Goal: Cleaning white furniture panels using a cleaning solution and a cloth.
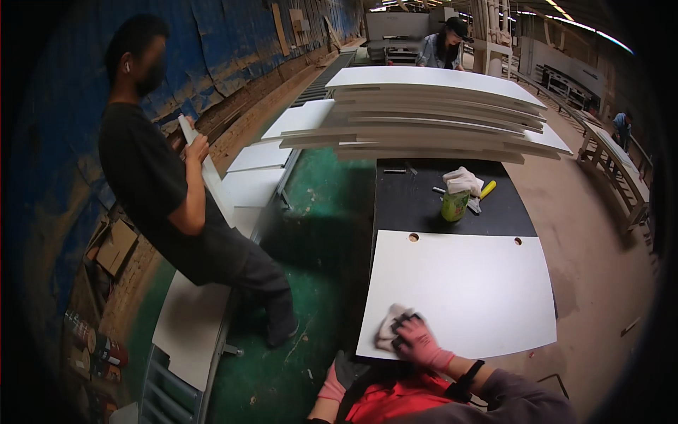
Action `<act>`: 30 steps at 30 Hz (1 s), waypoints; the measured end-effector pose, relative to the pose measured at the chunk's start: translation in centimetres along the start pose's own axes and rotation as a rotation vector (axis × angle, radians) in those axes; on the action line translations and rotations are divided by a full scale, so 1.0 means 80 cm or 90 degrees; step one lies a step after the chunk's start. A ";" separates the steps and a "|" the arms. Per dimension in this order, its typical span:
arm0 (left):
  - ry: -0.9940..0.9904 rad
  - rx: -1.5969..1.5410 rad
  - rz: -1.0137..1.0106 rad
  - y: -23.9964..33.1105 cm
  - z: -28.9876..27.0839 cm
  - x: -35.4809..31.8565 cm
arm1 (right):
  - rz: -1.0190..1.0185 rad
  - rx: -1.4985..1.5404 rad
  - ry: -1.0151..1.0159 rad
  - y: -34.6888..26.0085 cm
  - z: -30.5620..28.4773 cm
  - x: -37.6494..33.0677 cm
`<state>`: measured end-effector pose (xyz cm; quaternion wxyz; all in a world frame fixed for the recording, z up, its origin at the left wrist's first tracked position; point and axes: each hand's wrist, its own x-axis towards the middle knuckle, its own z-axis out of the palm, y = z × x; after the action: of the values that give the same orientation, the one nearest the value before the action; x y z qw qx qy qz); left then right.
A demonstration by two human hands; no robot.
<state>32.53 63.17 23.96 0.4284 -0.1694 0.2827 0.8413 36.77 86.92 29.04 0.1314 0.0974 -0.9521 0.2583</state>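
Observation:
A white panel (459,290) with two round holes along its far edge lies flat on a black-topped table. My right hand (422,343), in a pink glove with dark fingertips, presses a whitish cloth (390,326) onto the panel's near left corner. The fingers are bent over the cloth, slightly blurred. My left hand (335,384), gloved alike, is low by my body, just off the panel's near left corner. Its fingers are mostly hidden.
Beyond the panel, the black tabletop (417,205) bears a green can (455,206) topped with a white rag (462,181) and a yellow-handled tool (487,189). Farther stands a stack of white panels (438,88). At left a person (169,169) holds a board beside a roller conveyor (169,389).

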 end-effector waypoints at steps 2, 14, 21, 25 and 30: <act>-0.073 -0.027 0.005 -0.004 -0.038 0.018 | 0.133 -0.038 0.081 0.032 -0.025 -0.026; 0.250 0.722 0.388 0.019 0.073 0.081 | 0.853 -0.321 0.326 0.192 -0.143 -0.306; 0.338 0.995 0.358 0.011 0.081 0.095 | 0.921 -0.355 0.322 0.188 -0.148 -0.307; 0.344 1.022 0.373 0.010 0.070 0.106 | 0.893 -0.356 0.356 0.189 -0.145 -0.306; 0.363 1.027 0.385 0.013 0.078 0.101 | 0.878 -0.366 0.365 0.186 -0.149 -0.293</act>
<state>26.73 71.60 24.95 0.0917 0.0617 0.9139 0.3906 57.58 108.45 24.94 0.2016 -0.6211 -0.7563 0.0405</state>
